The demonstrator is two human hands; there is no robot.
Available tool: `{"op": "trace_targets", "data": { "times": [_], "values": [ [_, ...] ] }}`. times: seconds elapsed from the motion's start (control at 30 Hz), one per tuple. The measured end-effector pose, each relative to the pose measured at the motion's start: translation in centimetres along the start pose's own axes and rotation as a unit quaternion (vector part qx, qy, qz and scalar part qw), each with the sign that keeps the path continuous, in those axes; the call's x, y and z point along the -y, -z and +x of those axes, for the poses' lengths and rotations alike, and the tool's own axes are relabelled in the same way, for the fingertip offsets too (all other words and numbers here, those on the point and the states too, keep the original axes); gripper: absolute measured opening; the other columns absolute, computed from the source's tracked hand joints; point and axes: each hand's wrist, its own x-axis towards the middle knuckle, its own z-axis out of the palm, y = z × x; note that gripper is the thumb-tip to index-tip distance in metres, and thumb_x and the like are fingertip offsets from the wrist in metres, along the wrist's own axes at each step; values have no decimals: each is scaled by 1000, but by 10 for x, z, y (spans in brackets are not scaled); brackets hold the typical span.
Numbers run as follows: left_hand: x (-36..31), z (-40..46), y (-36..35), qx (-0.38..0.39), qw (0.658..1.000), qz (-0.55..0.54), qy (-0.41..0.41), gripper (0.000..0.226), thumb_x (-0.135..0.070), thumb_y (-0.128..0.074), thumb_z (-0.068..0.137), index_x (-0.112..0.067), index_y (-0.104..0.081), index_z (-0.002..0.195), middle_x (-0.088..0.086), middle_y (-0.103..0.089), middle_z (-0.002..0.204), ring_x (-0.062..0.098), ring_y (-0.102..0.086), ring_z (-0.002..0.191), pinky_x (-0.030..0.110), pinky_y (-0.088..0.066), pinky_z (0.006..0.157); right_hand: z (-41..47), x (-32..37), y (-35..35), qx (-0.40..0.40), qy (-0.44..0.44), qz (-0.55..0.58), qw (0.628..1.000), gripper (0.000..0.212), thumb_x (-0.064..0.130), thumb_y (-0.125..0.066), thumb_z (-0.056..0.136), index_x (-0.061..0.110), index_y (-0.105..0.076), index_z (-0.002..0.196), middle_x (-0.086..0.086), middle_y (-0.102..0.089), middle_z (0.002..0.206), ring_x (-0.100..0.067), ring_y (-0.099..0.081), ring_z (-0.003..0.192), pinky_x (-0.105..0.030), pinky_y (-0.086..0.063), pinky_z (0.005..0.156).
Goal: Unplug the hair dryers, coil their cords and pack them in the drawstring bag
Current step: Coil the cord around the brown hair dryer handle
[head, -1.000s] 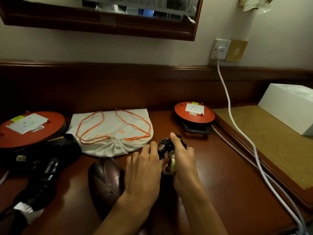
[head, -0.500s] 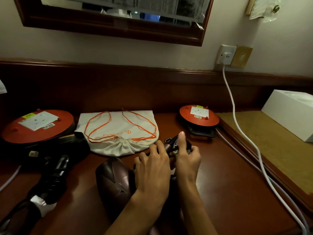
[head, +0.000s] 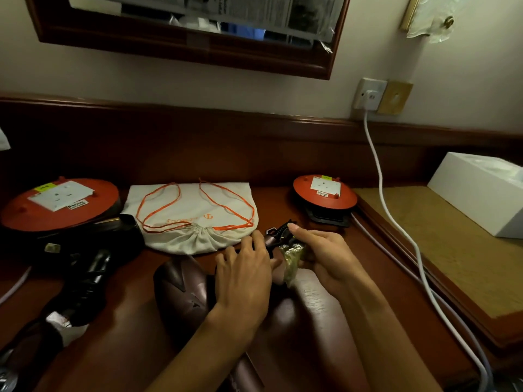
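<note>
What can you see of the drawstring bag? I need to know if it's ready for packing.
The drawstring bag is off-white cloth with faint orange print. It lies flat on the wooden desk against the back panel, between two red cable reels. Its mouth faces the person and is cinched shut in gathers. Two orange cord loops lie slack on top. It looks empty. A black hair dryer meets its left edge; the left hand is just in front, whether touching is unclear.
</note>
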Motion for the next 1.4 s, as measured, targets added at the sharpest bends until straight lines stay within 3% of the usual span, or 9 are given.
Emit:
{"op": "trace_targets", "data": {
  "times": [0.17, 0.27, 0.4, 0.63, 0.8, 0.87, 1.03, 1.27, 1.4],
  "values": [
    [6, 2, 3, 11, 1000, 3, -8, 68, -56, -39, 104, -18, -21, 157, 2, -47, 148, 29, -52, 132, 42, -41, 104, -5, -16, -7, -11, 25, 137, 990, 9, 10, -69, 89, 1, -67, 87, -9, -70, 77, -19, -64, 68, -33, -50, 70],
    [8, 0, 5, 13, 999, -22, -24, 67, -54, -38, 105, -20, -18, 158, -1, -42, 151, 30, -49, 134, 46, -40, 106, -9, -23, -7, 7, 46, 190, 981, 16, 12, -67, 86, -3, -68, 92, -15, -73, 89, -25, -70, 80, -33, -56, 75],
    [12, 0, 5, 28, 998, -49, -39, 68, -51, -38, 106, -20, -12, 160, -2, -34, 154, 31, -47, 135, 50, -39, 107, -13, -28, -5, 29, 60, 233, 970, 16, 8, -60, 92, -4, -66, 99, -14, -76, 88, -23, -74, 78, -27, -61, 63],
    [17, 6, 8, 38, 991, -96, -82, 47, -48, -55, 100, -28, -34, 137, -6, -46, 134, 26, -57, 119, 48, -47, 98, -14, -43, 2, 37, 70, 271, 959, 21, 6, -56, 95, -6, -64, 110, -16, -76, 95, -23, -76, 83, -29, -61, 64],
    [30, 29, 23, 174, 937, -287, -92, 47, -62, -53, 97, -28, -56, 130, -8, -65, 116, 12, -63, 103, 40, -54, 92, -9, -45, 7, 48, 76, 243, 966, 25, 11, -59, 93, -6, -66, 111, -19, -74, 99, -27, -75, 87, -35, -63, 67],
    [26, 45, 22, 154, 939, -303, -55, 44, -60, -45, 101, -24, -66, 117, -3, -71, 100, 14, -68, 90, 43, -57, 86, -7, -44, 3, 48, 73, 241, 967, 29, 15, -61, 91, -4, -66, 113, -17, -75, 99, -26, -75, 86, -33, -63, 65],
    [19, 65, 8, 120, 927, -356, -1, 29, -49, -63, 92, -25, -78, 100, -1, -75, 85, 22, -74, 79, 51, -62, 79, 1, -43, 7, 49, 68, 255, 963, 23, 14, -64, 88, -1, -68, 105, -16, -75, 100, -23, -75, 88, -28, -61, 69],
    [4, 59, 2, -4, 953, -304, 13, 34, -56, -66, 91, -28, -81, 100, -8, -74, 81, 17, -70, 79, 34, -57, 67, 2, -45, 14, 50, 97, 263, 959, 19, 10, -64, 87, 1, -71, 102, -15, -74, 103, -24, -72, 95, -27, -60, 80],
    [4, 57, 0, -23, 954, -298, 24, 32, -54, -69, 88, -27, -82, 99, -7, -76, 86, 17, -70, 87, 31, -52, 67, -5, -45, 10, 74, 89, 287, 951, 25, 9, -61, 88, -1, -69, 110, -17, -74, 108, -24, -73, 98, -26, -60, 78]
  ]
}}
